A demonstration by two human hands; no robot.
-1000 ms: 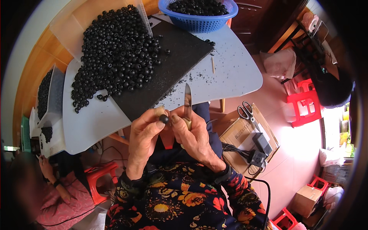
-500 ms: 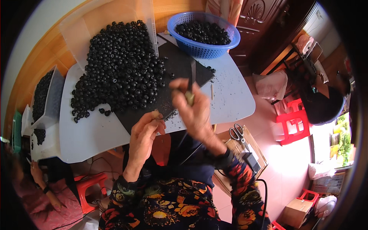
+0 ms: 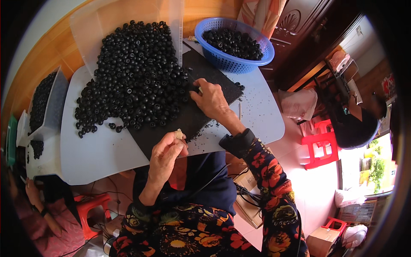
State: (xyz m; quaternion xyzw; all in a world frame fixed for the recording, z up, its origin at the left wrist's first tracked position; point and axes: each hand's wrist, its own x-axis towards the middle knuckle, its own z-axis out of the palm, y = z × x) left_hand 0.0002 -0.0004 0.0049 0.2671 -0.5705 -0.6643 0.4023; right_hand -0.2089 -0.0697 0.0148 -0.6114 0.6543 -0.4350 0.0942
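Observation:
My right hand (image 3: 212, 101) is closed round the pale handle of a knife (image 3: 200, 89). The thin blade points away from me, over the right edge of a heap of small black round pieces (image 3: 132, 77), several of which show holes. Nearer to me, my left hand (image 3: 165, 153) hovers by the front edge of the table, thumb and fingers pressed together. One of its fingers wears a tan wrap (image 3: 180, 134). Whatever lies in that pinch is hidden. Beneath both hands a dark mat (image 3: 188, 112) covers part of the white table (image 3: 102, 150), with black crumbs scattered beside it.
A blue basket (image 3: 239, 67) of black pieces stands at the back right. The heap spills from a clear tub (image 3: 87, 36). Another tub (image 3: 55, 100) is at left. A co-worker's hand (image 3: 32, 190) shows lower left, near a red stool (image 3: 92, 214). Another person (image 3: 357, 128) sits far right.
My right hand has gone from upright beside the left hand to forward over the mat, taking the knife to the heap's edge. My left hand has hardly moved. The view has shifted slightly.

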